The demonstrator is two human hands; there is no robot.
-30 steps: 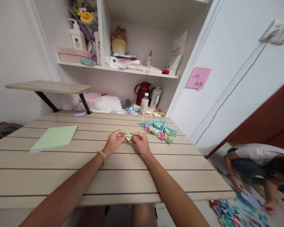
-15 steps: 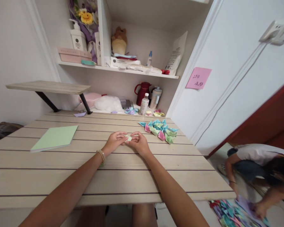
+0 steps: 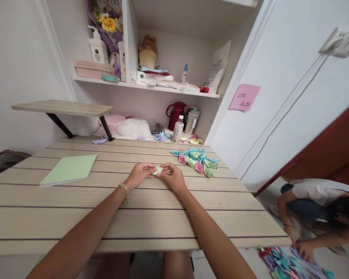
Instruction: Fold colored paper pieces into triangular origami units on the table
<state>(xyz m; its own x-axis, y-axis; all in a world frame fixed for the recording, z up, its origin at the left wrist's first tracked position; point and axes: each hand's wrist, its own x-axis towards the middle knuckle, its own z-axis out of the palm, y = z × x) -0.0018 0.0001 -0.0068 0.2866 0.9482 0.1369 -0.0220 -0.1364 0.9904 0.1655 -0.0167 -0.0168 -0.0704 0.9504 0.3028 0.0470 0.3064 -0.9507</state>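
Note:
Between my two hands is a small folded piece of light green paper (image 3: 157, 170), held just above the middle of the tabletop. My left hand (image 3: 140, 173) pinches its left side; a bracelet hangs at that wrist. On the right side, my right hand (image 3: 172, 175) grips the same paper between thumb and fingers. To the right of my hands lies a cluster of folded paper boats (image 3: 199, 159) in blue, green and pink. A stack of green paper sheets (image 3: 69, 169) rests on the table to the left.
A small raised shelf (image 3: 64, 107) stands at the table's back left. Behind the table are a bottle (image 3: 178, 129), a red jug (image 3: 177, 115) and a tumbler (image 3: 192, 121). At the lower right, a person (image 3: 317, 201) crouches over a pile of folded papers (image 3: 285, 263) on the floor.
My hands stay in nearly the same place, with the green paper turned slightly and showing more between the fingers. The crouching person's hand has moved left over the floor papers.

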